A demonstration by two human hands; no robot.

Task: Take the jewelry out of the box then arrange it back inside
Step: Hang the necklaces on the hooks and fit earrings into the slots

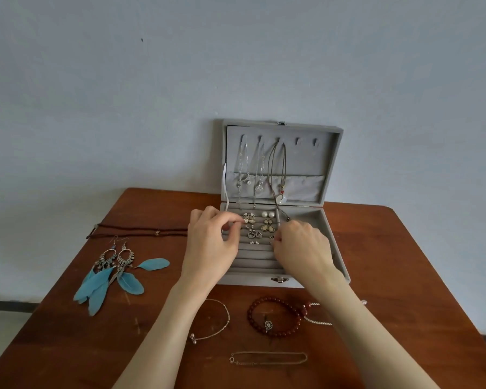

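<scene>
1. A plain pale wall backs your brown wooden table (390, 276), and the grey jewelry box (331, 234) stands open at its far edge, lid upright.
2. Both your hands are over the slotted rows of small earrings (254, 228): your left hand (211, 245) curls its fingers by the flower studs, your right hand (302, 247) bends down at the rows' right edge. I cannot tell whether either actually pinches a piece.
3. Necklaces (260, 169) hang from the lid hooks.
4. Out on the table: feather earrings (110, 273), a red bead bracelet (275, 318), a fine chain (268, 358).
5. The risk, as I judge it: tiny studs slipping from your fingertips, or a wrist snagging the dangling cords.
6. No brand or writing is readable anywhere.
</scene>
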